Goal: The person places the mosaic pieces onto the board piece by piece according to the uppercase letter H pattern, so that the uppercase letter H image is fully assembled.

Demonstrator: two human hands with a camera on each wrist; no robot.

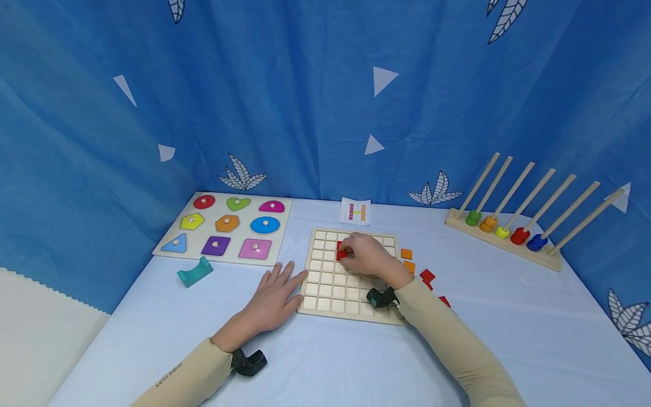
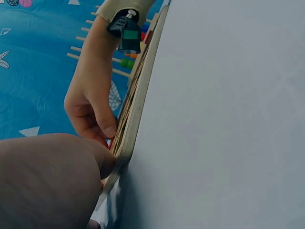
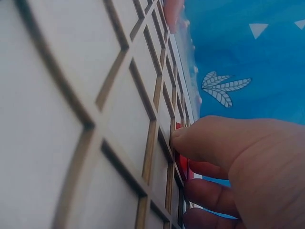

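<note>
A wooden grid board (image 1: 325, 291) lies flat on the table. My right hand (image 1: 370, 257) is over its upper middle, thumb and fingers bent around a small red square tile (image 1: 341, 256) at a grid cell. Another bit of red (image 1: 339, 245) shows just above it, partly behind the fingers. In the right wrist view, the thumb (image 3: 190, 138) presses close to the red tile (image 3: 183, 164) between the grid ridges. My left hand (image 1: 274, 297) rests at the board's left edge with fingers spread, the fingertips and thumb right at the rim.
Orange tiles (image 1: 407, 254) and loose red tiles (image 1: 428, 275) lie right of the board. Behind it is a pattern card (image 1: 355, 212). A shape puzzle (image 1: 239, 234) and a teal curved piece (image 1: 195, 273) sit at left. A peg stand with colored beads (image 1: 503, 237) stands back right.
</note>
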